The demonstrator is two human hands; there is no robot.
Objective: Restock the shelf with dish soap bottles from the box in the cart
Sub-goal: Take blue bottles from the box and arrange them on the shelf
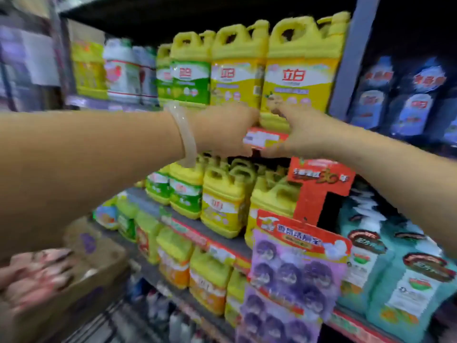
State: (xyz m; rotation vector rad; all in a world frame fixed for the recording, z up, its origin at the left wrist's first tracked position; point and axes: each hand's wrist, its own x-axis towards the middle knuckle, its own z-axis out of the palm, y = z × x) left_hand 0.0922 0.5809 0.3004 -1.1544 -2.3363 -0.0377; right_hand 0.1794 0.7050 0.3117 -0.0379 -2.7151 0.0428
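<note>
Nearest the lens, the left forearm crosses the view, a pale bangle [183, 134] on its wrist. Its hand, the left hand [222, 129], reaches to the foot of a large yellow dish soap bottle [300, 70] standing upright at the right end of the upper shelf [99, 102]; the fingers are hidden behind the hand, so whether they grip cannot be told. The right hand [301, 134] meets the same bottle's lower front, fingertips blurred against the label (grasp unclear too). A red-and-white price tag [265, 138] sits between the two hands on the shelf edge. More yellow bottles [237, 68] stand just beside it to the left, handles up. Below, the middle shelf [222, 233] carries smaller yellow bottles [222, 206]. At lower left a cardboard box [99, 263] is cut off by the frame, its pinkish contents too smeared to identify. Teal bags [408, 280] lie at lower right.
</note>
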